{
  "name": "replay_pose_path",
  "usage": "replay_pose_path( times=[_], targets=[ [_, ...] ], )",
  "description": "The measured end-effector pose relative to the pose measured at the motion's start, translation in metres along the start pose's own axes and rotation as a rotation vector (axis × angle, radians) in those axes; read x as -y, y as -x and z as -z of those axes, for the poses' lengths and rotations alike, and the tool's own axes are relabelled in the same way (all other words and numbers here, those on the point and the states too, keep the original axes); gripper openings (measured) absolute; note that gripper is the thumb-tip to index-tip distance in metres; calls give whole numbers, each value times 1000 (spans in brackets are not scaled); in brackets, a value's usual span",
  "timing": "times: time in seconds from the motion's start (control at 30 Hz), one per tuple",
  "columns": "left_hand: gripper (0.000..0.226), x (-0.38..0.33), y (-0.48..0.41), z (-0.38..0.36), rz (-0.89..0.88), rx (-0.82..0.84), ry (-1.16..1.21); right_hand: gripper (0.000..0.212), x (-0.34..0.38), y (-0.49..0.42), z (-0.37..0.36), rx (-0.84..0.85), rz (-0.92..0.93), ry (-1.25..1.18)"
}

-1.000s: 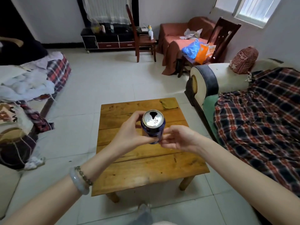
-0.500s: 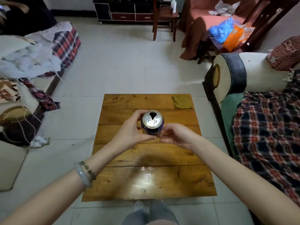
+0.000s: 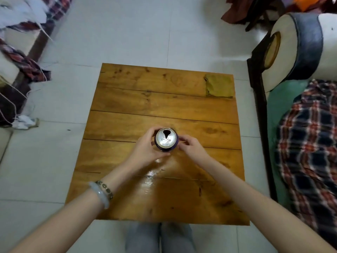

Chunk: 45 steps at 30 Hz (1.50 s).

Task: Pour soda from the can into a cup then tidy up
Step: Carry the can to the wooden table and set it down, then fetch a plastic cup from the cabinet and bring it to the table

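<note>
One can (image 3: 166, 139), upright, top facing the camera, drinking hole open, dark blue wall. I see it sitting between the two hands.

Left hand (image 3: 145, 152) grips the can's left side, with the thumb on the near wall and the fingers curled round the far wall. Right hand (image 3: 191, 148) is at the can's right side with its fingers curled in. The tips are against the wall or just beside it, and I can't tell whether this hand holds the can at all. One thin pale sliver (image 3: 182, 142) pokes out at those fingertips, too small for me to identify. The hands hide the can's base, so I can't tell if it rests on the wood or hangs just above it.

Under both hands is one wooden plank table (image 3: 164, 99), with the can over its middle. One yellowish cloth (image 3: 219, 85) lies flat on the table beyond the right hand and off to its right, at the far corner, well apart from the can.

The left wrist has two bands side by side, one pale bangle (image 3: 99, 195) and one dark bead bracelet (image 3: 105, 188).

Right of the right hand, off the table, there's one sofa arm (image 3: 295, 48), cream with a dark band, and one plaid blanket (image 3: 313, 143) nearer me. Left of the left hand, well apart, is a heap of clothes (image 3: 27, 64); I can't count the pieces. Behind the hands, nearest me, are two grey-clad knees (image 3: 142, 238) at the table's near edge. White floor tiles (image 3: 127, 33) surround the table.
</note>
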<state>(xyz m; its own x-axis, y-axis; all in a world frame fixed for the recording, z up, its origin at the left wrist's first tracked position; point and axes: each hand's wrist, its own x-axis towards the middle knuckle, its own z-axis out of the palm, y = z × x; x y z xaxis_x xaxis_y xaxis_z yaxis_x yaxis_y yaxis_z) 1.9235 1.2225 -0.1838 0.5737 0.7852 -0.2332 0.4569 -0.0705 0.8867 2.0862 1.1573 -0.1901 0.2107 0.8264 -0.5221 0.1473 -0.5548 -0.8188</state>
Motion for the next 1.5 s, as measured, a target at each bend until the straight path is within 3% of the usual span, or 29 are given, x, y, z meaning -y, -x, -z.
replay_pose_path(
  times=[0.13, 0.4, 0.7, 0.87, 0.93, 1.1, 1.23, 1.5],
  targets=[
    [80, 52, -22, -21, 45, 21, -40, 37, -44, -33, -18, -15, -14, 118],
    [78, 107, -42, -46, 73, 35, -60, 46, -88, -73, -37, -31, -69, 108],
    [81, 110, -42, -49, 110, 66, -105, 47, -88, -77, -35, -3, -140, 120],
    [103, 80, -36, -27, 230, 143, -292, 46, -66, -63, -23, 5, -211, 188],
    [101, 59, -26, -12, 274, 134, -351, 47, -46, -47, -15, 21, -225, 240],
    [79, -8, 11, 31, 284, 130, -462, 51, 34, 9, 9, 58, -55, 525],
    [69, -65, 55, 69, 205, 58, -740, 52, 110, 61, 23, 122, 111, 715],
    [72, -144, 171, 134, 177, -361, -854, 61, 225, 154, -12, 65, 669, 1043]
  ],
)
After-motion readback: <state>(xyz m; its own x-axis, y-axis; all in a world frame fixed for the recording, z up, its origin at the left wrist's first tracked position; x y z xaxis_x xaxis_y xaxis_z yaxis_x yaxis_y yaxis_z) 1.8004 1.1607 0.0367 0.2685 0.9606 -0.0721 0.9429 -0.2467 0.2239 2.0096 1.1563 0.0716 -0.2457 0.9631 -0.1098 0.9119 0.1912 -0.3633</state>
